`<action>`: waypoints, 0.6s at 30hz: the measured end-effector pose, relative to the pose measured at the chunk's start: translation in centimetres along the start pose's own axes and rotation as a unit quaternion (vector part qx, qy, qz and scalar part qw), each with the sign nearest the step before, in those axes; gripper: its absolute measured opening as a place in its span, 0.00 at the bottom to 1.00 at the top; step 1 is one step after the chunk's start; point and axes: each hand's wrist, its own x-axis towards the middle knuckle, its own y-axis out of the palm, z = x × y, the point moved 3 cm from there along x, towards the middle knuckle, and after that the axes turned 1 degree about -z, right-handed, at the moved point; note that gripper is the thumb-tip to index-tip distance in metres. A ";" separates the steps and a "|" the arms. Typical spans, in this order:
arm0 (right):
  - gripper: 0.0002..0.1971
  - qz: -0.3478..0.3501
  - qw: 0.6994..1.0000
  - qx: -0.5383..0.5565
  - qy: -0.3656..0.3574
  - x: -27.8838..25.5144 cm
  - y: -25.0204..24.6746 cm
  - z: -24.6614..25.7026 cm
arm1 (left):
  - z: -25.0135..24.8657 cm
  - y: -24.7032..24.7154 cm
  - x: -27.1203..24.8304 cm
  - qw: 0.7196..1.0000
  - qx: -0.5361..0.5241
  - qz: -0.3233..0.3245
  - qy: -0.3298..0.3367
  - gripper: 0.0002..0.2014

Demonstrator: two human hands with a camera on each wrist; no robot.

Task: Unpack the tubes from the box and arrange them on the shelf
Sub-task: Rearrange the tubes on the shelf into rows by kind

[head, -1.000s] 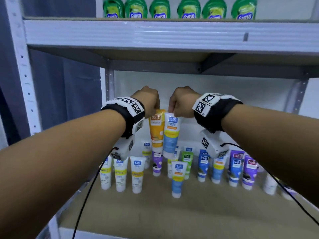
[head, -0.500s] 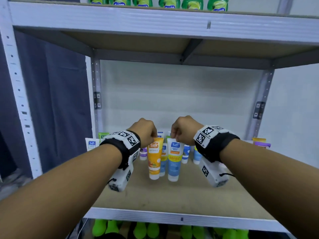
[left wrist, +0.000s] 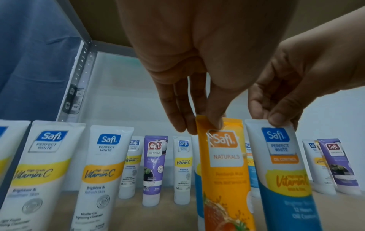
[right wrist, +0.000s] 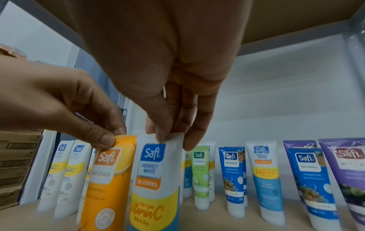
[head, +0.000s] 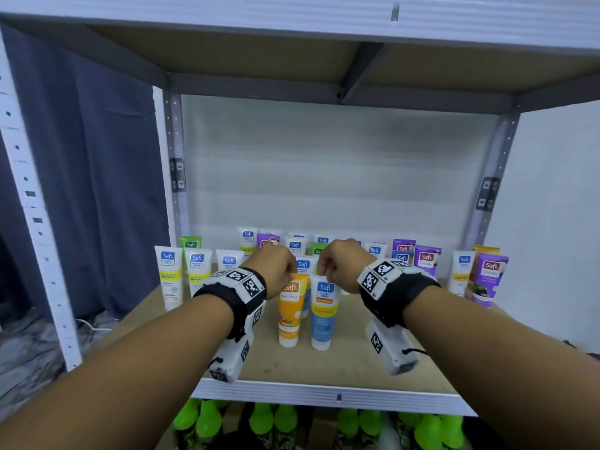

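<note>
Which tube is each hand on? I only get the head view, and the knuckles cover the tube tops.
Observer: The left hand pinches the orange tube at its top seal.
Operator: And the right?
Observer: The right hand pinches the blue-and-white tube at its top edge.
Operator: What does its label read?
Observer: Perfect White, Oil Control, Vitamin C.

Head view above shelf [head: 324, 389]; wrist views close (sharing tubes).
</note>
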 end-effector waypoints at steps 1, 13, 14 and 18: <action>0.15 -0.002 1.000 0.007 0.004 0.1 0.3 -0.2 | 0.1 0.1 -0.1 1.000 -0.007 -0.002 -0.002 0.11; 0.31 -0.078 0.958 0.233 0.149 -2.6 6.1 -3.1 | 2.4 4.6 -2.5 0.969 -0.209 -0.009 -0.134 0.23; 0.30 -0.068 0.946 0.270 0.166 -2.8 7.0 -3.4 | 2.3 5.0 -2.7 0.966 -0.222 -0.002 -0.131 0.20; 0.21 -0.042 0.922 0.338 0.182 -3.1 9.2 -4.0 | 1.9 6.2 -3.4 0.961 -0.251 0.014 -0.119 0.15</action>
